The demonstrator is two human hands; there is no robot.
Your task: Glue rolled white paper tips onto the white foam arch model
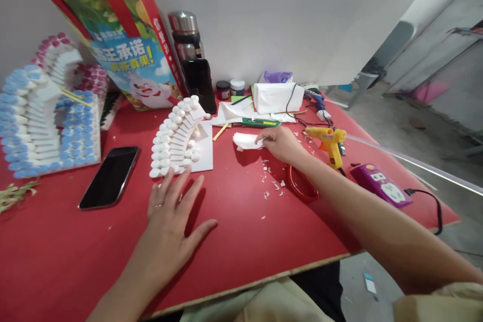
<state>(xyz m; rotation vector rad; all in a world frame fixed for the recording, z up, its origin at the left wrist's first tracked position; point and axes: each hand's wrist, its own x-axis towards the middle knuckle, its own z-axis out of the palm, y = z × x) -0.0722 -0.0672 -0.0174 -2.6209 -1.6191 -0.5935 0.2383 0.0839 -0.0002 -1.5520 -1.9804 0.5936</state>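
Note:
My left hand [171,209] is spread with its fingers apart, holding nothing. Its fingertips reach the near edge of a white curved model [175,136], which has stepped slats rimmed with small rounded white pieces on a flat white board. Further right, my right hand [281,145] pinches a folded white tissue [247,141] just over the red table [226,211]. White scraps [273,186] are scattered below that hand, and a red ring [298,186] lies under the forearm. Beyond the tissue is a green utility knife [260,123], with a short yellow stick [221,132] left of it.
A yellow glue gun [328,141] and a purple power strip [381,185] are at the right. To the left lie a black phone [110,177] and blue-and-white models [37,121]. A shopping bag [132,55], a steel flask [184,35] and a tissue pack [277,98] stand behind.

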